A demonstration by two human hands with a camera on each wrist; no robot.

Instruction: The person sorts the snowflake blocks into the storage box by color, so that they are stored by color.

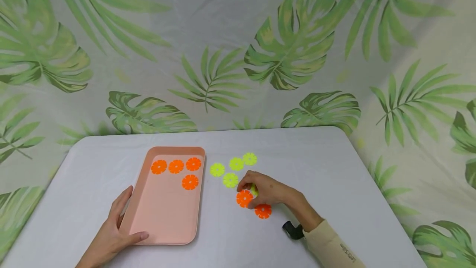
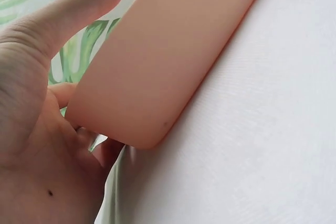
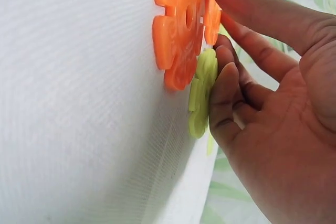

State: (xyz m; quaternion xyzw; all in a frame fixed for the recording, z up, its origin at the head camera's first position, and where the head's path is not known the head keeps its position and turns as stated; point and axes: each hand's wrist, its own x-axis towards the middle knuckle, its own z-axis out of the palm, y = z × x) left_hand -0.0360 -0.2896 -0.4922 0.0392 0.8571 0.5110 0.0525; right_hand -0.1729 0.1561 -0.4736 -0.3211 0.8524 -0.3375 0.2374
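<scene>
At the near left corner of a pink tray point(image 1: 163, 214) is my left hand point(image 1: 113, 228), its thumb along the near rim and its fingers against the left side. The left wrist view shows the tray's outer wall point(image 2: 157, 61) close to the palm. My right hand point(image 1: 265, 189) pinches an orange flower-shaped disc point(image 1: 244, 198) between thumb and fingers, low over the table. Another orange disc point(image 1: 263, 211) lies just below the thumb. A yellow-green disc point(image 3: 202, 95) sits under the curled fingers, partly hidden in the head view.
Several orange discs point(image 1: 176, 166) lie inside the tray near its far end. Several yellow-green discs point(image 1: 230, 180) lie on the white table point(image 1: 312, 156) between tray and right hand. A black object point(image 1: 293, 230) is beside the right sleeve. A leaf-print cloth point(image 1: 223, 111) hangs behind.
</scene>
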